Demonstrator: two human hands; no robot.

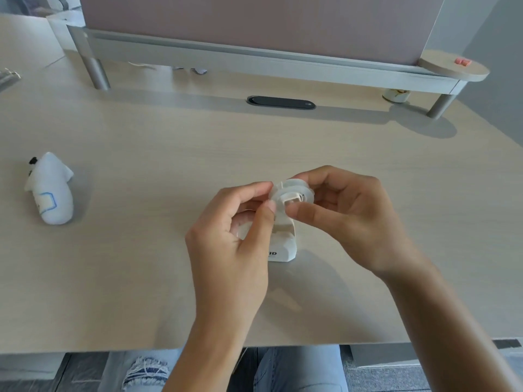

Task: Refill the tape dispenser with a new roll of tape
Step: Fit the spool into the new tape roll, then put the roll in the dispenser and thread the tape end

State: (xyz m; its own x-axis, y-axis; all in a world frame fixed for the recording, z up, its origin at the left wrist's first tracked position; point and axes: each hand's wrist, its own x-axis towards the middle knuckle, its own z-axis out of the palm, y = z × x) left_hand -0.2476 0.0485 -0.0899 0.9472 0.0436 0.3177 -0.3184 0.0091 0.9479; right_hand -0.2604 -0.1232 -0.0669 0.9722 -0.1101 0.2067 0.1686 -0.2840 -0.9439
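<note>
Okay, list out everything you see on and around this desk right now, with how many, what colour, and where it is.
Clear roll of tape: one, translucent white, held above the desk centre between both hands.
White plastic tape dispenser: one, white with dark lettering, on the desk under the hands.
Small white plush toy: one, white with blue outline, lying at the desk's left.
Light wooden desk: one, pale beige.
Black oval cable grommet: one, black, at the desk's far centre.
Grey monitor riser shelf: one, grey, along the far edge.
Small pink item: one, on the riser's round right end.
Left hand: pinching the roll.
Right hand: pinching the roll.
</note>
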